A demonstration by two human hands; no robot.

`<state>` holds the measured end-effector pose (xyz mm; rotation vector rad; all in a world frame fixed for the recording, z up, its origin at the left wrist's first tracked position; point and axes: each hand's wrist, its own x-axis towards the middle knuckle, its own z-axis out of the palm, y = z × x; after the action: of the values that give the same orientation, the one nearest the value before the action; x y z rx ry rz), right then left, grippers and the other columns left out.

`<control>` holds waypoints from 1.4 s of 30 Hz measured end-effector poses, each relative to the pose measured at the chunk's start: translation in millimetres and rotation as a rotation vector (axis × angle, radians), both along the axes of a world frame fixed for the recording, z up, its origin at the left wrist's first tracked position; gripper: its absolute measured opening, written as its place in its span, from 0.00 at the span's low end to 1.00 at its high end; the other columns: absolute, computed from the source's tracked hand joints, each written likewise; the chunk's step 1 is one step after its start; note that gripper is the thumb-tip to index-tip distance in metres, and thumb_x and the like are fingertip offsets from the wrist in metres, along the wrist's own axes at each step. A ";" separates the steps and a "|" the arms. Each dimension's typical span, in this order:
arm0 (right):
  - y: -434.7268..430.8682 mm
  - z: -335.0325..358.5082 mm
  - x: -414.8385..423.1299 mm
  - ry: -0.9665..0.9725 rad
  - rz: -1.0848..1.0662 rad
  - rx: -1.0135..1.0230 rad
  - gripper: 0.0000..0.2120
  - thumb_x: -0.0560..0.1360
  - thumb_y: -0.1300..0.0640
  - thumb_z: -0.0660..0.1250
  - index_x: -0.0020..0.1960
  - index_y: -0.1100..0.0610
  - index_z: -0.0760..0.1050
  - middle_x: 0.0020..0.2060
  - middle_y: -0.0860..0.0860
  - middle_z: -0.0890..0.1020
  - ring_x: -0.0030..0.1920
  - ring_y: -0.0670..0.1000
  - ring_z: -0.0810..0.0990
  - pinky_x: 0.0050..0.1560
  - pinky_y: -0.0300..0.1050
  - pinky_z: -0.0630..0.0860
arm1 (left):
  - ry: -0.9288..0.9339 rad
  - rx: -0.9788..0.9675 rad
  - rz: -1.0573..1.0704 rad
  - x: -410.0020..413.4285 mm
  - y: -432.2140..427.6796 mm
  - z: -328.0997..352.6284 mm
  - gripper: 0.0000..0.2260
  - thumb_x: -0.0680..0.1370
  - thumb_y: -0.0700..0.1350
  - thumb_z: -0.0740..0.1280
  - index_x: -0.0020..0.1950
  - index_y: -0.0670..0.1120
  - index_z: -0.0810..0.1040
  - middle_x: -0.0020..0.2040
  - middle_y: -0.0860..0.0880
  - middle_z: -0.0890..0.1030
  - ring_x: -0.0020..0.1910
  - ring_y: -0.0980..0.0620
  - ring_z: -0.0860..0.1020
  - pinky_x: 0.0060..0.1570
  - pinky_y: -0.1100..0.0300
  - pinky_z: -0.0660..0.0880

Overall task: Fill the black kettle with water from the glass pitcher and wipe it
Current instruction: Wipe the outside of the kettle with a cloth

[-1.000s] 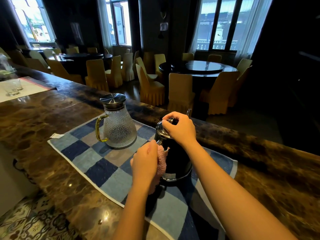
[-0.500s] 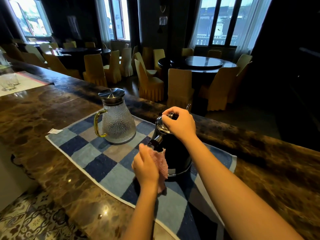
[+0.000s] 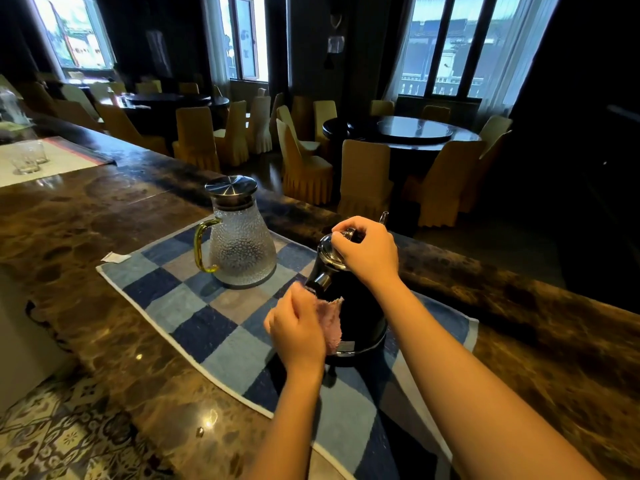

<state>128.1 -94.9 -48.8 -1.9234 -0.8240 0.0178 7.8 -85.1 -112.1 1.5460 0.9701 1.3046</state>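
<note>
Marble worktop (image 3: 86, 220), checked mat (image 3: 214, 327): black kettle (image 3: 360, 317) stands on it near glass pitcher (image 3: 242, 251). Right hand (image 3: 367, 251) grips lid (image 3: 327, 249), left hand (image 3: 298, 327) presses pinched pink cloth (image 3: 332, 323) on kettle side. Brace firmly, wipe downward.

We lose much of black kettle (image 3: 362, 317) lid under right hand (image 3: 367, 252); left hand (image 3: 298, 327) hides most of pink cloth (image 3: 333, 323) and kettle's near flank; checked towel (image 3: 194, 306) cut off at lower edge; water level in glass pitcher (image 3: 242, 254) unreadable to us; glasses (image 3: 29, 158), upper left, blurred.
</note>
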 end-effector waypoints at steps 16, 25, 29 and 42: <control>-0.4 -0.2 -1.3 0.004 0.001 0.030 0.03 0.70 0.51 0.68 0.41 0.46 0.81 0.39 0.44 0.83 0.41 0.47 0.81 0.46 0.53 0.80 | -0.001 -0.407 -0.047 -14.1 -4.1 -22.3 0.22 0.83 0.47 0.48 0.60 0.33 0.74 0.60 0.33 0.76 0.62 0.37 0.73 0.63 0.47 0.65; -4.1 -3.0 3.1 0.033 0.083 0.057 0.08 0.69 0.44 0.71 0.41 0.47 0.82 0.40 0.43 0.84 0.45 0.45 0.81 0.49 0.51 0.79 | 0.254 -0.179 -0.066 -45.1 25.2 -17.9 0.23 0.82 0.49 0.51 0.28 0.44 0.62 0.27 0.47 0.67 0.33 0.47 0.69 0.37 0.51 0.65; -18.6 2.0 -1.6 0.152 0.196 0.219 0.03 0.72 0.53 0.72 0.44 0.52 0.82 0.42 0.45 0.84 0.45 0.40 0.81 0.49 0.42 0.75 | 0.172 -0.349 -0.041 -57.0 42.0 11.1 0.22 0.82 0.52 0.51 0.34 0.41 0.71 0.39 0.43 0.74 0.45 0.47 0.72 0.44 0.55 0.64; -71.1 9.8 -46.4 0.174 0.176 0.548 0.10 0.72 0.63 0.72 0.51 0.59 0.77 0.43 0.54 0.83 0.43 0.49 0.81 0.45 0.40 0.78 | -0.008 0.100 -0.602 19.3 14.1 118.4 0.16 0.81 0.44 0.56 0.38 0.46 0.78 0.36 0.51 0.81 0.35 0.63 0.79 0.37 0.71 0.73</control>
<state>81.6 -166.0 -39.0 -1.3137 -0.7813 0.0592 27.1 -71.0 6.3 1.7276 0.3802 0.9333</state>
